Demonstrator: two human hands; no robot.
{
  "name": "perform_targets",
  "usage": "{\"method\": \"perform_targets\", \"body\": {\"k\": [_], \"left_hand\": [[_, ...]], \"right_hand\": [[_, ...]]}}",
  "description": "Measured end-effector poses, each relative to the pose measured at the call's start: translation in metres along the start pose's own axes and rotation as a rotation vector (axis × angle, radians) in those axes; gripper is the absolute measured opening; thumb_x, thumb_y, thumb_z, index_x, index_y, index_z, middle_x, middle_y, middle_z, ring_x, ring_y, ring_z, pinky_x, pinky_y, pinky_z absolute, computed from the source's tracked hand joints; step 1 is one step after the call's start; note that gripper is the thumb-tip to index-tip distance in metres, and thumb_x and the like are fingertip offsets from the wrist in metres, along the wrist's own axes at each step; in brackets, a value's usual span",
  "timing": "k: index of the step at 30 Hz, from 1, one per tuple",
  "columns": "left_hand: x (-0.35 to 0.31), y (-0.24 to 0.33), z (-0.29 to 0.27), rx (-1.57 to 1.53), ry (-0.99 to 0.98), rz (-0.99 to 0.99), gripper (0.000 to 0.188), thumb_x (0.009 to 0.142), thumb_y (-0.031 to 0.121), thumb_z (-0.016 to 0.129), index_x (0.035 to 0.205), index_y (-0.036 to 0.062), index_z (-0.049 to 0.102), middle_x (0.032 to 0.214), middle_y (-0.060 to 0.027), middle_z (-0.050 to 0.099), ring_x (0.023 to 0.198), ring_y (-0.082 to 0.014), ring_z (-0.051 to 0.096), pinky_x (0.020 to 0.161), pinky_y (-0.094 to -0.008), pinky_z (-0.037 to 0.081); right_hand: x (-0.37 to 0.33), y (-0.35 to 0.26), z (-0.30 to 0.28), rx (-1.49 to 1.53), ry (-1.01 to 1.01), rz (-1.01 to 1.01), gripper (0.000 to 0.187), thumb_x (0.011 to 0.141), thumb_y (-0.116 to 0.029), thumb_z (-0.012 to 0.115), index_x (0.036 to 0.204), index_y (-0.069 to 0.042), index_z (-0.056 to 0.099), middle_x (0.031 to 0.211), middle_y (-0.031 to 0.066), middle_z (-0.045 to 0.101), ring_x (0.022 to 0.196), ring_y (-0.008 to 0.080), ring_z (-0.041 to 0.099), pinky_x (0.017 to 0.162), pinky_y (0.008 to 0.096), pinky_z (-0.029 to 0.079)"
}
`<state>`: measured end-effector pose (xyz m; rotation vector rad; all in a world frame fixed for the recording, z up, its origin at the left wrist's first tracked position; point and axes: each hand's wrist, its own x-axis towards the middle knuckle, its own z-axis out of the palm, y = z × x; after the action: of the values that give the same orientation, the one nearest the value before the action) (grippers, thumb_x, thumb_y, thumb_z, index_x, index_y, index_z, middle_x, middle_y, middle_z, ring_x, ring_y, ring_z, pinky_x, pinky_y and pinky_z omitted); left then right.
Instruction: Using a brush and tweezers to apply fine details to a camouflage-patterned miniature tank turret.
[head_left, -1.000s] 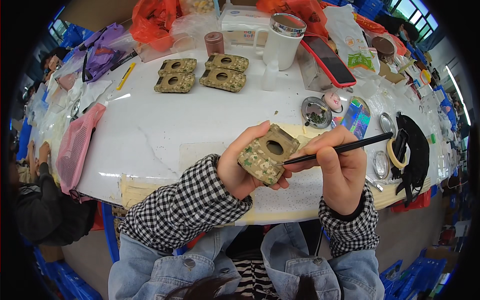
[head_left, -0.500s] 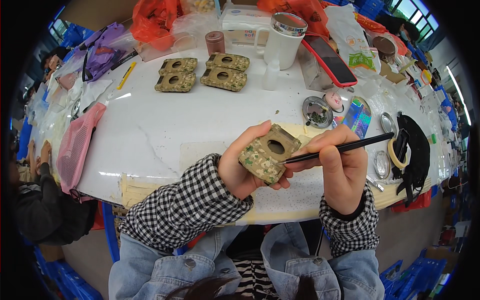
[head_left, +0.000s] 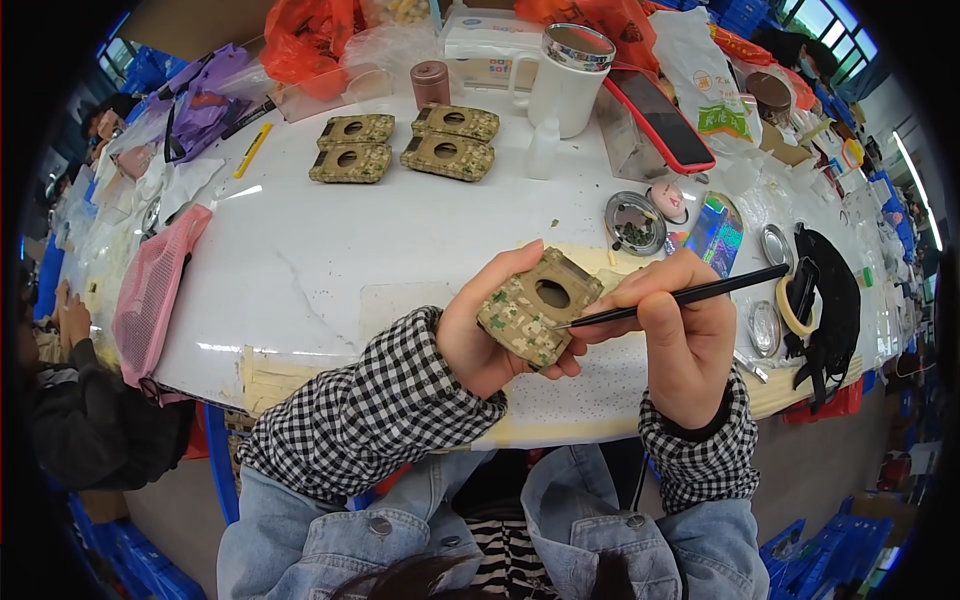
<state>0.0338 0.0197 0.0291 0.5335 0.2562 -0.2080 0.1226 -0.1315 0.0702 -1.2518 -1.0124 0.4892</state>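
My left hand [head_left: 468,338] holds a small camouflage-patterned model tank hull [head_left: 522,312] above the table's near edge, its round hole facing up. Fingers wrap its left side and underside. Slim black tweezers [head_left: 690,294] are pinched in my right hand [head_left: 685,335], slanting down to the left. Their fine tip touches or nearly touches the hull's top face below the hole. Several matching hulls [head_left: 450,156] stand in pairs farther back. To the right of my hands, a round metal dish [head_left: 636,198] contains small dark green bits.
Behind the hulls are a brown cylinder [head_left: 430,84], a white mug [head_left: 568,85] and a red-cased phone [head_left: 665,125]. A yellow cutter [head_left: 252,151] and pink mesh pouch [head_left: 160,290] lie left. Black cloth [head_left: 835,310] and a tape roll [head_left: 790,305] lie right. Another person's hand [head_left: 75,318] is far left.
My hands, the hull and the tweezers are almost unmoved. At the far left, the other person's hand has shifted slightly.
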Motion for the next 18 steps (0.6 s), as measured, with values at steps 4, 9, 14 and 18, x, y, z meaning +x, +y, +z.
{"method": "perform_targets", "body": {"k": [4,9,14,18], "left_hand": [[-0.0006,0.0003,0.0002,0.004,-0.002,-0.001,0.056,0.087,0.052,0.039,0.102,0.0007,0.056,0.078,-0.0138,0.062,0.064,-0.0248,0.062,0.054,-0.0323,0.053],[-0.0016,0.0014,0.0011,-0.001,-0.021,-0.008,0.056,0.087,0.051,0.04,0.103,0.0004,0.055,0.082,-0.0129,0.061,0.068,-0.0238,0.062,0.055,-0.0329,0.053],[-0.0011,0.001,0.0009,-0.008,-0.021,-0.008,0.056,0.087,0.051,0.04,0.104,0.0004,0.054,0.082,-0.0129,0.061,0.068,-0.0237,0.062,0.056,-0.033,0.053],[-0.0011,0.0004,0.0,-0.002,-0.016,-0.002,0.056,0.087,0.051,0.04,0.104,0.0002,0.055,0.082,-0.013,0.061,0.067,-0.0236,0.062,0.055,-0.0328,0.053]], "right_hand": [[-0.0006,-0.0001,0.0002,-0.004,0.001,0.001,0.026,0.094,-0.025,0.043,0.09,0.001,0.046,0.082,0.0116,0.058,0.072,0.0196,0.065,0.063,0.0277,0.055],[0.0007,0.0008,-0.0005,0.005,-0.007,-0.015,0.026,0.094,-0.025,0.044,0.09,0.001,0.047,0.082,0.0114,0.058,0.072,0.0194,0.065,0.063,0.0275,0.055],[0.0002,0.0003,0.0009,0.003,0.009,0.002,0.026,0.094,-0.025,0.044,0.09,0.001,0.047,0.082,0.0114,0.058,0.071,0.0196,0.065,0.063,0.0276,0.055],[-0.0005,0.0008,-0.0017,0.074,-0.008,0.005,0.019,0.093,-0.015,0.046,0.091,0.003,0.047,0.083,0.014,0.061,0.074,0.0181,0.064,0.068,0.0273,0.054]]}}
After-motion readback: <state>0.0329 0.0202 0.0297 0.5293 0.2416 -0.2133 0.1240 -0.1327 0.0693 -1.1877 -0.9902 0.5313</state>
